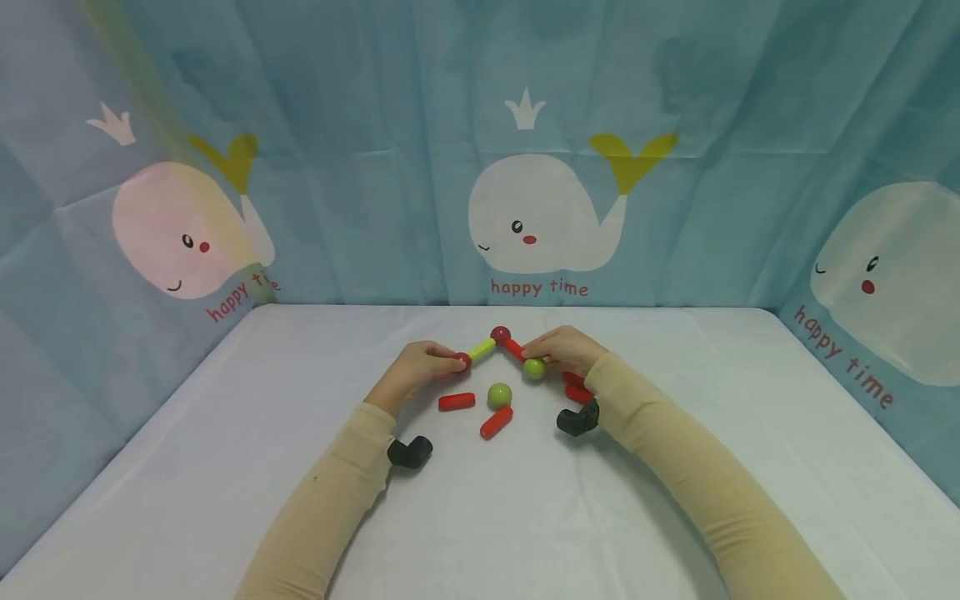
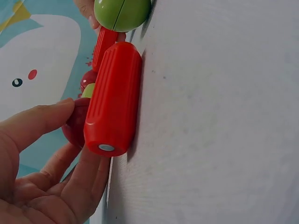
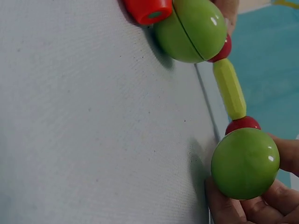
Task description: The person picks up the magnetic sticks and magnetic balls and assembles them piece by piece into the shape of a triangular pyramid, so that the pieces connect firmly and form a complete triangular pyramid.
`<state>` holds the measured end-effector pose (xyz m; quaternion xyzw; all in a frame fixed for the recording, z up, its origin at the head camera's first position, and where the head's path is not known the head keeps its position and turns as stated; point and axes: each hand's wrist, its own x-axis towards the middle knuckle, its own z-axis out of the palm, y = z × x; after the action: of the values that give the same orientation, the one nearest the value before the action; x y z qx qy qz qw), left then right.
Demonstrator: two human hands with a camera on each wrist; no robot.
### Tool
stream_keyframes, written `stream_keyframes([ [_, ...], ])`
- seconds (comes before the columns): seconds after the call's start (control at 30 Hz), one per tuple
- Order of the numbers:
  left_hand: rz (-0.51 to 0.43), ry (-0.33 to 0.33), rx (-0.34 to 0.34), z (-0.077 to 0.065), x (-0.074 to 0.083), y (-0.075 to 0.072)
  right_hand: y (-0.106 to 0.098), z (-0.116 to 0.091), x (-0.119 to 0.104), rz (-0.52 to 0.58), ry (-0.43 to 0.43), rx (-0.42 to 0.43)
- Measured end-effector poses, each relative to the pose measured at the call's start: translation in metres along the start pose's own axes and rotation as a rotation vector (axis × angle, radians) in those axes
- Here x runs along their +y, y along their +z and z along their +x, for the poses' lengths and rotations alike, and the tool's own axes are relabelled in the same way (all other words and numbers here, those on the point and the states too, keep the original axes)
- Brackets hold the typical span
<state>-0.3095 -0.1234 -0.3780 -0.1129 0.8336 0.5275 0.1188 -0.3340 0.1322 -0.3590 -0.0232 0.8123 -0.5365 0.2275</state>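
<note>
Between thumb and fingers, my left hand (image 1: 420,365) pinches a dark red ball (image 1: 464,362). A yellow-green rod (image 1: 482,349) runs from that ball to a second dark red ball (image 1: 500,336) at the far point of a bent chain. From there a red rod (image 1: 513,348) leads toward a green ball (image 1: 534,369), which my right hand (image 1: 564,346) grips. In the right wrist view this green ball (image 3: 245,163) sits between thumb and fingers and hides its join with the red rod. The left wrist view shows the left ball (image 2: 74,126) partly behind a loose red rod (image 2: 114,100).
Nearer me on the white table lie a red rod (image 1: 457,402), a green ball (image 1: 499,396) and another red rod (image 1: 497,422) by it. More red rods (image 1: 577,393) lie by the right wrist, partly covered. A whale-print curtain (image 1: 360,225) stands behind the table.
</note>
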Motion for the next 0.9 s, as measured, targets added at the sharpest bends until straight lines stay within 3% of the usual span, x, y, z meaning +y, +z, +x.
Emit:
stream_keyframes([
  [0.3, 0.045, 0.008, -0.008, -0.001, 0.0, -0.001, 0.001, 0.005, 0.004, -0.088, -0.008, 0.031],
  [0.4, 0.109, -0.005, -0.028, -0.003, 0.002, -0.005, 0.003, 0.003, 0.004, -0.117, 0.001, 0.061],
  [0.6, 0.322, 0.011, -0.137, -0.012, -0.002, -0.028, 0.001, 0.0, 0.009, -0.135, 0.003, 0.078],
  [0.77, 0.375, 0.078, -0.263, -0.018, -0.011, -0.042, -0.006, -0.004, 0.015, -0.141, -0.017, 0.066],
  [0.9, 0.409, 0.12, -0.309, -0.021, -0.01, -0.042, -0.011, -0.007, 0.018, -0.126, -0.029, 0.045],
])
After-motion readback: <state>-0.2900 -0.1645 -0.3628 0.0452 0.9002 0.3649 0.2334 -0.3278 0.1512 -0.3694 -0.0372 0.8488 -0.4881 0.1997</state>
